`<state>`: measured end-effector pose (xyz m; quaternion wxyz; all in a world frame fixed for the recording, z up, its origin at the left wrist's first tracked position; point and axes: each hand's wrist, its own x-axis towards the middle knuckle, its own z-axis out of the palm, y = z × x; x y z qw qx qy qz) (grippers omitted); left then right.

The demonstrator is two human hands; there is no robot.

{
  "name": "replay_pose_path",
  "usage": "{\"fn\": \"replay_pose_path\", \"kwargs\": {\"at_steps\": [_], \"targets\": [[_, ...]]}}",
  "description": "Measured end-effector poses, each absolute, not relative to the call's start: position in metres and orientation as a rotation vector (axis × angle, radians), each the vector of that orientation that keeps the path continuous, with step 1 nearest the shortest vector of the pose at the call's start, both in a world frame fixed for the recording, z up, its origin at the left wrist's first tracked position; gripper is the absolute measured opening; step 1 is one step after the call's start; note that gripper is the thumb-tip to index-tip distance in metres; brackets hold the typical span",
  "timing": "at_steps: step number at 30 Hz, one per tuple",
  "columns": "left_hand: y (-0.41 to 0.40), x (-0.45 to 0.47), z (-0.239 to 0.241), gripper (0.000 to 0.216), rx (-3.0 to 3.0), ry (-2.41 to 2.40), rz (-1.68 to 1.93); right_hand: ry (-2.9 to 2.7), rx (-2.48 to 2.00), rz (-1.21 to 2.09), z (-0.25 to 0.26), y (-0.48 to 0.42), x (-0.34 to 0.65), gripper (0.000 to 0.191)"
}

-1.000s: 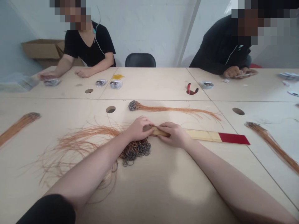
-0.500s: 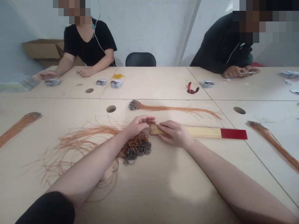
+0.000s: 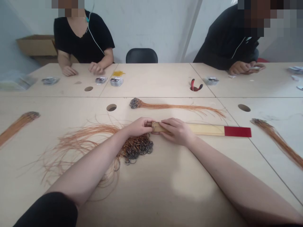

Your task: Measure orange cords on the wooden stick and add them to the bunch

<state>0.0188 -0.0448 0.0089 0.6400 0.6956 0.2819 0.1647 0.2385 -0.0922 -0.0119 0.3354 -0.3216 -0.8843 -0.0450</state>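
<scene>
A long, flat, pale yellow board [image 3: 205, 130] with a red far end lies crosswise on the table. My left hand [image 3: 140, 126] is closed on its left end, thumb in front and fingers behind. Just right of it, my right hand [image 3: 178, 130] grips the same board, fingers over the top and thumb along the near edge. Between the hands, a metal fish hook [image 3: 154, 125] rests at the board's left end. Below my left wrist is a loose heap of dark fish hooks [image 3: 139, 150] with orange lines [image 3: 78, 138] fanning left.
Behind the board lies a bundle of hooks on orange lines [image 3: 165, 106]; similar bundles lie left [image 3: 20, 124] and right [image 3: 274, 132]. Red-handled pliers [image 3: 193, 85] stand in a table hole. Two people sit opposite, near stacked small packs [image 3: 116, 81].
My left hand has moved from beside the board's end onto it, its fingers closing. The person opposite on the left has drawn a hand back from a stack of packs.
</scene>
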Motion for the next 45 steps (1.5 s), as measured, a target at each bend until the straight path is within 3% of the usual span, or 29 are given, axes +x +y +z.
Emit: {"fn": "replay_pose_path", "kwargs": {"at_steps": [16, 45], "targets": [[-0.046, 0.020, 0.013, 0.024, 1.524, 0.658, 0.351, -2.275, -0.843, -0.057, -0.011, -0.092, 0.239, 0.036], [-0.046, 0.016, 0.012, 0.025, 1.564, 0.679, 0.352, -2.243, -0.799, -0.001, -0.006, -0.093, 0.237, 0.030]]}}
